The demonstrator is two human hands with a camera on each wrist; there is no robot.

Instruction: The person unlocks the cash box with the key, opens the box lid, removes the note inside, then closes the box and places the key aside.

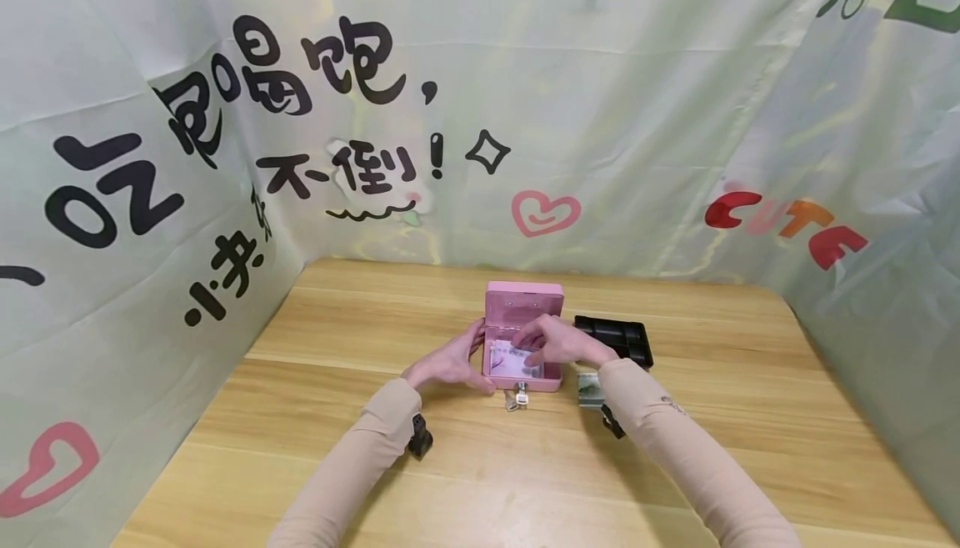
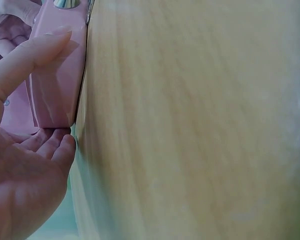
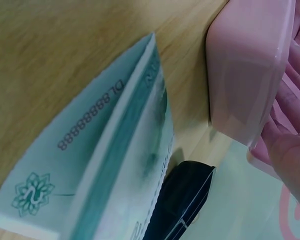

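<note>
A pink metal cash box (image 1: 555,383) stands with its lid (image 1: 522,301) raised. My left hand (image 1: 450,362) holds its left end, thumb over the front wall and fingers against the side, as the left wrist view shows. Inside lies a pale purplish banknote (image 1: 510,362). Into the box reaches my right hand (image 1: 558,339), thumb and fingers spread apart over the note; the box wall partly hides the fingers in the right wrist view. Keys (image 1: 522,396) hang at the lock on the front.
A black compartment tray (image 1: 622,339) sits on the wooden table right of the box. Folded green banknotes (image 1: 590,389) lie in front of it, close under my right wrist. Printed cloth walls (image 1: 622,156) enclose the table at the back and sides.
</note>
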